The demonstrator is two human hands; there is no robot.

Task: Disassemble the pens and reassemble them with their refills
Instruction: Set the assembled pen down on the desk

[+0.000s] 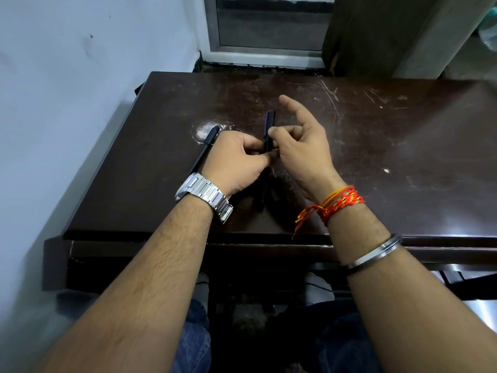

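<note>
A dark pen with a purple-blue clip (269,130) stands nearly upright over the middle of the dark wooden table (376,157). My left hand (239,160) grips its lower barrel with curled fingers. My right hand (298,144) pinches the pen's middle between thumb and a bent finger, with the index finger stretched out and up. A second black pen (205,146) lies on the table to the left, its lower part hidden behind my left hand and wristwatch. Another dark pen piece (262,195) shows below my hands.
A pale worn patch (207,129) marks the tabletop by the lying pen. A white wall (67,103) runs close along the table's left edge. A window frame (269,49) and a curtain (376,33) stand behind the far edge.
</note>
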